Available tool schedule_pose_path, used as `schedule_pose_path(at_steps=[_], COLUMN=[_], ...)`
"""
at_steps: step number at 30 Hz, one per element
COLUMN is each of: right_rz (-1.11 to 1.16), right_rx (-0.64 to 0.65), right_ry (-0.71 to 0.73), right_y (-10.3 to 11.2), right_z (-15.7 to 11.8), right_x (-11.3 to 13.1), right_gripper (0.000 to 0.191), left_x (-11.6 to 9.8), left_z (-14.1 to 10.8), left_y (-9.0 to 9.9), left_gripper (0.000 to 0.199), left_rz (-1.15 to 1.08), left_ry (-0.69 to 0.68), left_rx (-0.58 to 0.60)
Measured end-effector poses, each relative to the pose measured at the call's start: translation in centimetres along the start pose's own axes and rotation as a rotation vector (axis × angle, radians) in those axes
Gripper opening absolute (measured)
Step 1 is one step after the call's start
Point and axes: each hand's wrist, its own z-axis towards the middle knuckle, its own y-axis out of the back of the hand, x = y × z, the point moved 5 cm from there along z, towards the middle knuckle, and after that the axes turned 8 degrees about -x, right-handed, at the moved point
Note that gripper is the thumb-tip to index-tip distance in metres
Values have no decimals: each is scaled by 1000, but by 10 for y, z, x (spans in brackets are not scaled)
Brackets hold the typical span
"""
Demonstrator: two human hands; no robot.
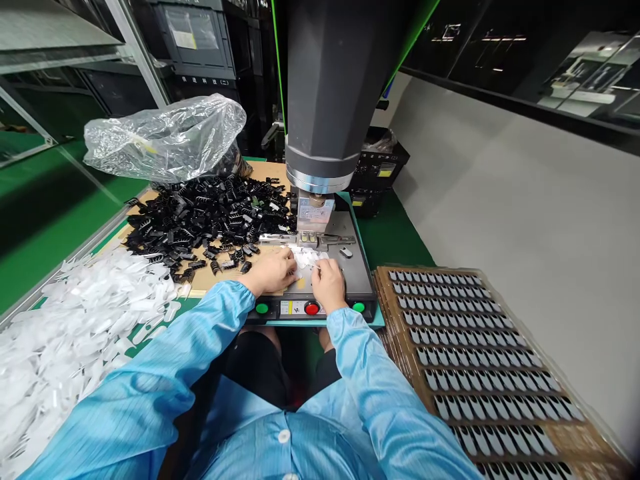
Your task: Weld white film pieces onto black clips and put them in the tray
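Both my hands are at a small pile of white plastic pieces point(304, 256) on the metal base plate of a press-like machine point(325, 87). From the left, my left hand point(273, 271) reaches in with its fingers curled down at the pile's edge; what lies under the fingertips is hidden. My right hand point(329, 283) is closed, thumb and forefinger pinched on a thin white piece at the pile's right side. Just behind my fingers stands the machine's metal tool head point(313, 220) above a metal fixture point(333, 240). A single light oval part point(345, 253) lies on the plate to the right.
Black plastic clips point(210, 213) are heaped at the left under a clear bag point(165, 140). White pieces point(75, 333) cover the near left. Along the base's front edge are green buttons point(359, 307) and a red button point(311, 308). Filled brown trays point(465, 347) are stacked at right.
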Motion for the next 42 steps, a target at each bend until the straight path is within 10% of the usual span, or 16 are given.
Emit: schedule_pose_path(at_steps=[23,42], right_rz=[34,77], right_rx=[9,-54], right_ry=[-45,-47], right_y=[2,10], right_z=[-1,-1], right_x=[0,0], right_gripper=[28,33], left_x=[-36,-53], left_z=[-23,-37], left_y=[-10,-5], left_gripper=[38,13], left_rz=[-64,-71], left_ry=[62,-80], left_rx=[-101,61])
